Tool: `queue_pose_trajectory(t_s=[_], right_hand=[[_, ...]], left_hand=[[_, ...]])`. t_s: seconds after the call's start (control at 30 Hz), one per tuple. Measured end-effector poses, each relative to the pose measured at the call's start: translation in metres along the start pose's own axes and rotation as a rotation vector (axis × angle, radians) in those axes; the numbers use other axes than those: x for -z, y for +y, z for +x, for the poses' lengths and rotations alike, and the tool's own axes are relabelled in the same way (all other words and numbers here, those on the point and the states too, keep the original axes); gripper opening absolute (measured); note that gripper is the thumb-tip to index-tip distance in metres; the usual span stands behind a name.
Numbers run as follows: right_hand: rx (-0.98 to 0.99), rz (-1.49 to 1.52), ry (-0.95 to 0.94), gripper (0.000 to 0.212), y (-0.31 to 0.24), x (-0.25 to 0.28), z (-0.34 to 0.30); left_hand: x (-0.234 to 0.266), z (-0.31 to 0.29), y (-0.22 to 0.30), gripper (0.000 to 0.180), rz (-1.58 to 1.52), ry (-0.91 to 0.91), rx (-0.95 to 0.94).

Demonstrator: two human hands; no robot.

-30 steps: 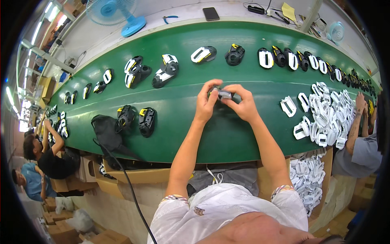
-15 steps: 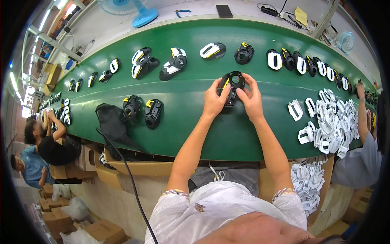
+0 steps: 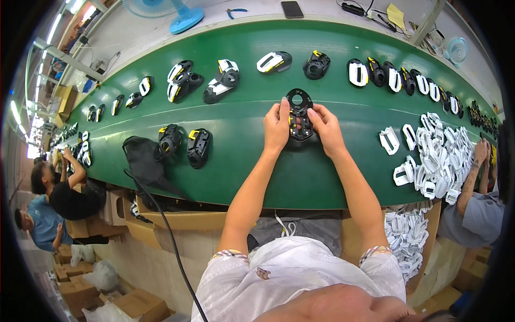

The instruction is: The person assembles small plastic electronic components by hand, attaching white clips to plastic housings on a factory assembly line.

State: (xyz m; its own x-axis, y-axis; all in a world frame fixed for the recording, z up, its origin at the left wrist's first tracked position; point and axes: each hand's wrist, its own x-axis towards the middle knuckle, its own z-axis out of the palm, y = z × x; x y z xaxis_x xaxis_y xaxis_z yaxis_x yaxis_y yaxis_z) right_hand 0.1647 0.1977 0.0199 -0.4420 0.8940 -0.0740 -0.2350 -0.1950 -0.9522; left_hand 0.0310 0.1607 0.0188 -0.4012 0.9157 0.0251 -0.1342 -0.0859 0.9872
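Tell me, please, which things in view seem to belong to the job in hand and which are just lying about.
Likely in the job:
- black part between left hand and right hand
- black-and-yellow parts
- white frames, piled at right

Apparently lying about:
- phone
- yellow paper
- black bag-like item

This is a factory assembly workshop: a long green workbench [image 3: 230, 145], heaped white parts [image 3: 441, 155], co-workers [image 3: 75, 206] alongside.

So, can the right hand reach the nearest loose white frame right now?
Probably yes: only green surface separates the right hand from the white frame, though that hand holds the black part.
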Motion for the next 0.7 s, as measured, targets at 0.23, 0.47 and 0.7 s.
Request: queue_pose_trajectory(t_s=[0.23,0.47,0.7], right_hand=[[0.218,0.104,-0.020,0.037,0.010,0.001,0.003],[0.184,0.246,-0.032,0.037,0.012,0.000,-0.002],[0.324,-0.078,-0.002,0.031,0.012,-0.002,0.001]], left_hand=[[-0.005,0.000,-0.005,0.026,-0.085,0.098,-0.176],[-0.012,-0.008,-0.005,0.014,-0.305,0.108,-0.254],[-0.007,-0.007,-0.007,0.011,-0.132,0.113,-0.342]])
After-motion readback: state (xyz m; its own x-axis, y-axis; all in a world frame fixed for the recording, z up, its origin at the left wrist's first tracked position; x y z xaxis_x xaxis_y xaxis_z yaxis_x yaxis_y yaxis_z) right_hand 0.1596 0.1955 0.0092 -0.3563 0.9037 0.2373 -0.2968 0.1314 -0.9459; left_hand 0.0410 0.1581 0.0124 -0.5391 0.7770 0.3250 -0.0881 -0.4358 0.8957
